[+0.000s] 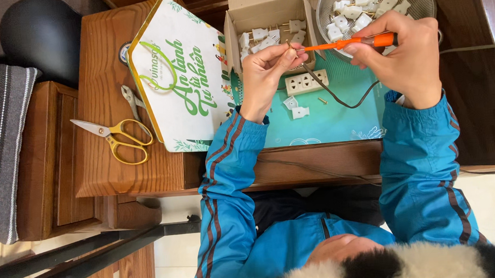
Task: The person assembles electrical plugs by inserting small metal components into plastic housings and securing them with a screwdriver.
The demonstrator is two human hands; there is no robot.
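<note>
While pinching a small plug part [291,46] between thumb and fingertips, left hand [266,69] raised above teal mat [338,119] on wooden surface [108,107]. Right hand [405,52] closed around orange screwdriver [347,43], tip meeting the plug part. Dark cable [342,100] trailing down from the part across the mat. White socket strip [306,82] just below the hands, loose white pieces [296,107] beside it. Cardboard box [266,23] and metal colander [374,2] of white plugs beyond. Yellow scissors [118,138] well apart at left.
</note>
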